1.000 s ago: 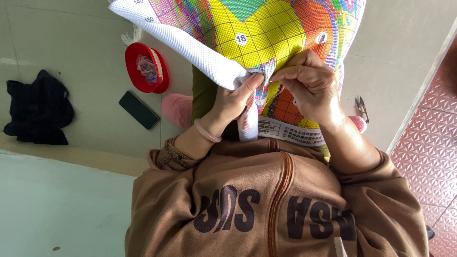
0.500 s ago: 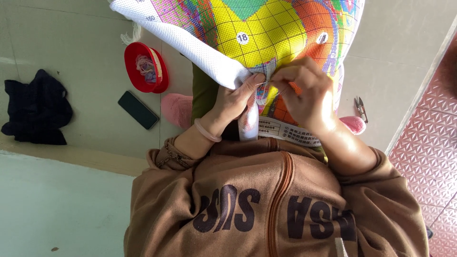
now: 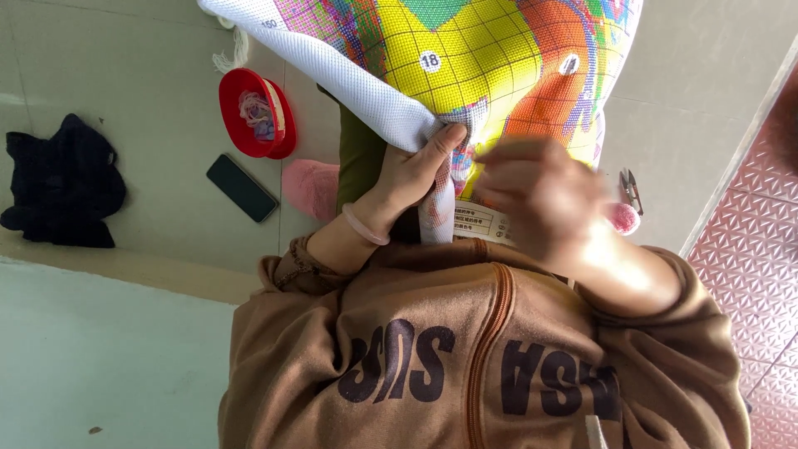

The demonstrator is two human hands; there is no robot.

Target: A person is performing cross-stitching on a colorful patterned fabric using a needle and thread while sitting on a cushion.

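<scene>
We hold a large piece of cross-stitch cloth [image 3: 465,66] up over our lap, its white woven edge rolled on the left and its face printed with a grid of yellow, orange, green and pink patches. Our left hand [image 3: 411,179] grips the cloth at its lower fold, thumb on top and fingers bunched into the fabric, a pale bangle [image 3: 364,226] sitting on the wrist. Our right hand [image 3: 540,195] is just beside it, against the lower part of the cloth; it is blurred, the fingers look drawn together, but we cannot tell whether they pinch anything.

Below the hands our brown zipped sweatshirt [image 3: 482,349] fills the lower part of the view, with dark letters across the chest.

On the pale tiled floor [image 3: 133,100] to the left lies a red round bowl [image 3: 253,112] with a tangle of coloured thread inside. Near it, lower down, lies a dark phone [image 3: 242,188], face up and slanted. Further left sits a heap of black cloth [image 3: 60,183]. A pink fuzzy slipper [image 3: 312,187] shows just left of our left wrist. To the right of the cloth, small scissors [image 3: 630,189] lie on the floor, near a strip of red patterned tiles [image 3: 748,249].
</scene>
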